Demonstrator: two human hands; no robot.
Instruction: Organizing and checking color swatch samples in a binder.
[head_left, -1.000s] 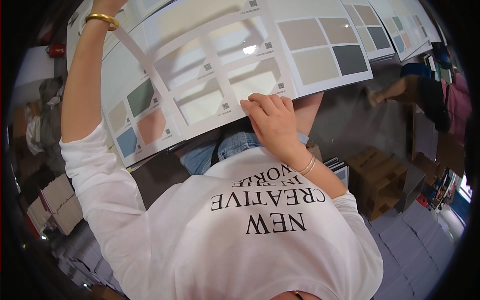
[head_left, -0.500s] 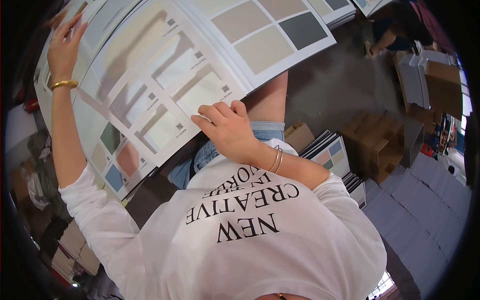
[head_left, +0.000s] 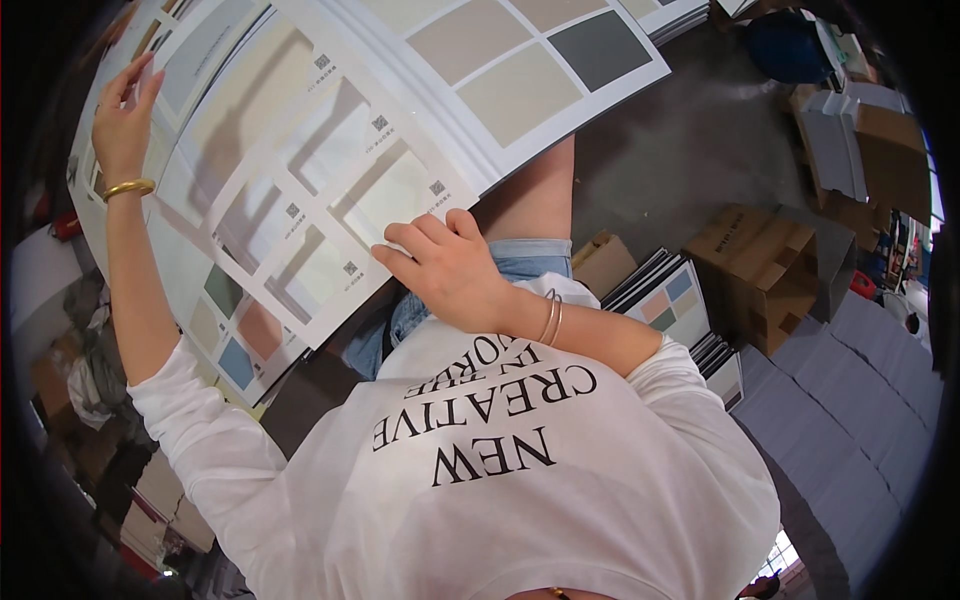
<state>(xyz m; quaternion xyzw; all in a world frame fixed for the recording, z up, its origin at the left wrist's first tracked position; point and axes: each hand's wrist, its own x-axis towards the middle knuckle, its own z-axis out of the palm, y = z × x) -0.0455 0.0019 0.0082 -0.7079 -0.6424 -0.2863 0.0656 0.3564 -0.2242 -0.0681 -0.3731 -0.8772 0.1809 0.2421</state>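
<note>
— Colour-swatch sample sheet (head_left: 300,200): large, thin, laminated-looking card, spread across the lap and reaching well past both sets of fingers. Probably light but floppy over such a span; likely to sag or crease if lifted by one corner.

— Left hand (head_left: 122,110)?

— Raised at the far upper edge, fingers (head_left: 128,80) slightly apart and lying along the sheet's border, thumb side hidden. Cannot tell whether pinching or merely resting. Gold bangle (head_left: 130,187) just below, on the wrist.

— And the right hand (head_left: 445,265)?

— Fingers (head_left: 400,240) curled together, tips pressing down on the near edge, just beside a pale cream swatch. No clamp around the edge visible; more a flat press than a grip.

— Slippery?

— Glossy sheen suggests so; a pinch at two opposite edges seems safer than a flat palm.

— Beneath the fingers?

— A second swatch sheet (head_left: 230,340) under the first, with blue, green and salmon squares. More swatch books (head_left: 665,300) stacked beyond the right wrist, beside cardboard boxes (head_left: 770,260).
</note>
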